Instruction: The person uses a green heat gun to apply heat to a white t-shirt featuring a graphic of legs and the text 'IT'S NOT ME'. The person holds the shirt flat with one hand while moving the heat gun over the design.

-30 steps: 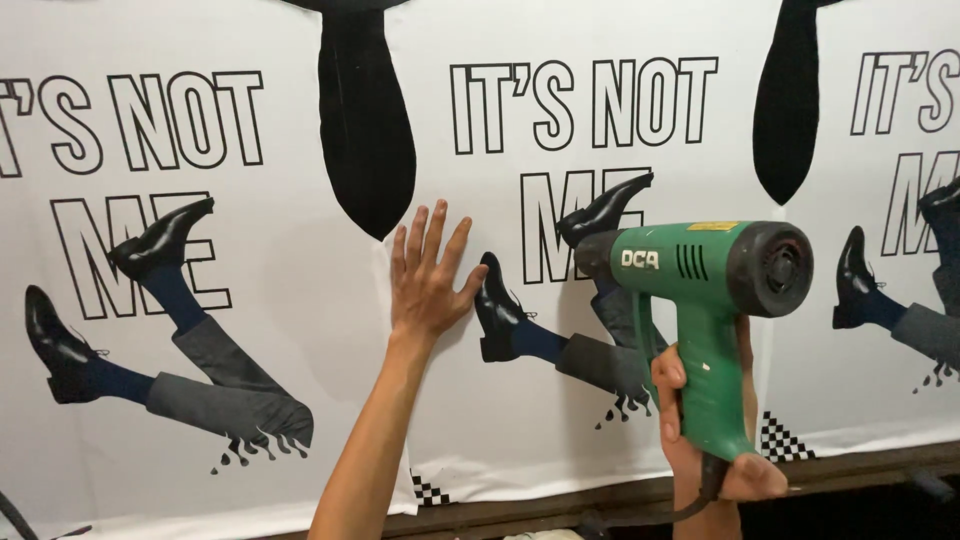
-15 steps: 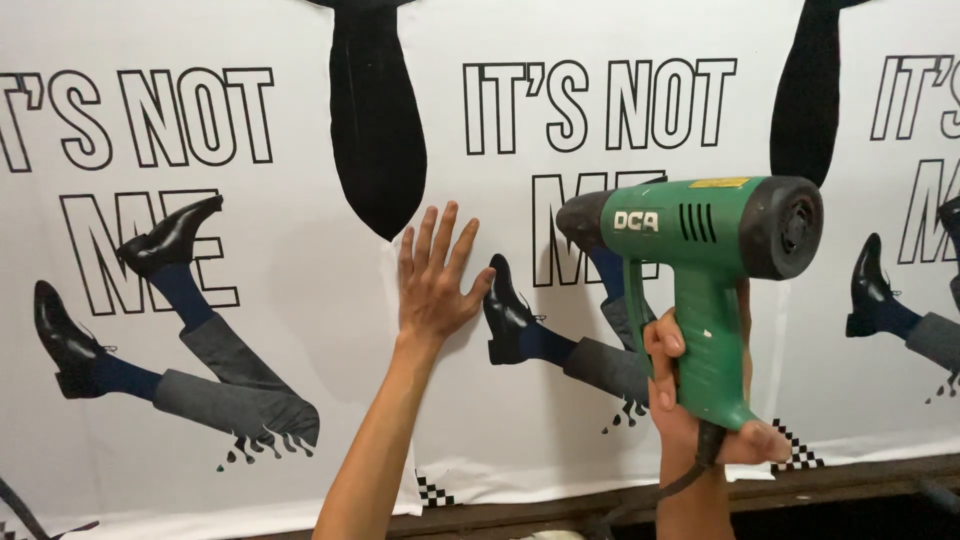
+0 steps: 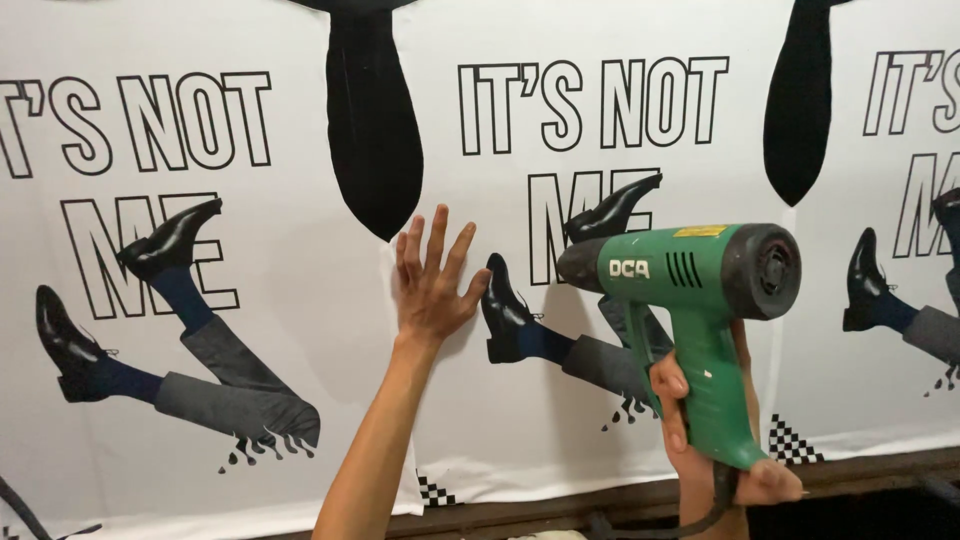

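Note:
My left hand (image 3: 432,282) lies flat with its fingers spread on a white printed sheet (image 3: 300,300) stuck to the wall, just where two sheets meet. My right hand (image 3: 700,420) grips the handle of a green heat gun (image 3: 690,290) with a black nozzle. The nozzle points left at the sheet, a short way right of my left hand. The sheet carries outlined lettering, black tie shapes and pictures of legs in black shoes.
More of the same white sheets (image 3: 880,250) cover the wall side by side to the right. A dark wooden ledge (image 3: 860,470) runs along under their bottom edge. A black cord (image 3: 700,520) hangs from the heat gun's handle.
The heat gun has moved left toward my left hand. My left hand stays pressed flat on the sheet and has slid slightly up.

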